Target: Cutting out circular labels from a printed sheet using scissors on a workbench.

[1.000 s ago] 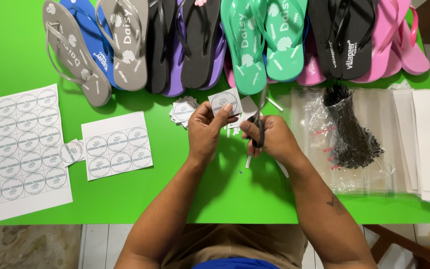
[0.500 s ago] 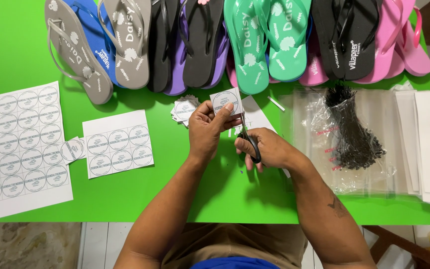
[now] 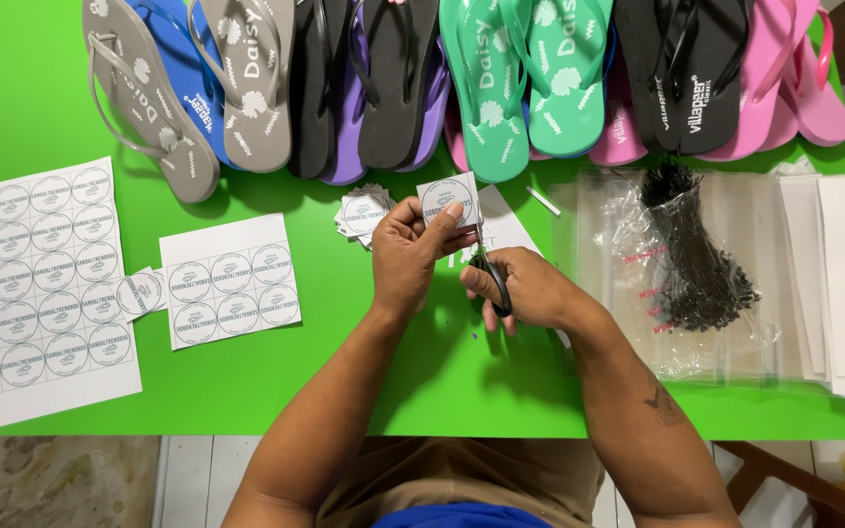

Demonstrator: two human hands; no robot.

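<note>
- Fingers of the left hand pinch a small square label card, raised above the desk
- Right hand has shifted lower, gripping black scissors just under the card
- Cut labels lie piled nearby, with printed sheets further left

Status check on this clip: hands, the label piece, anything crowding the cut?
Left hand pinches small square label piece. Right hand holds black scissors at its edge. Cut label pile beside; nothing blocks.
</note>
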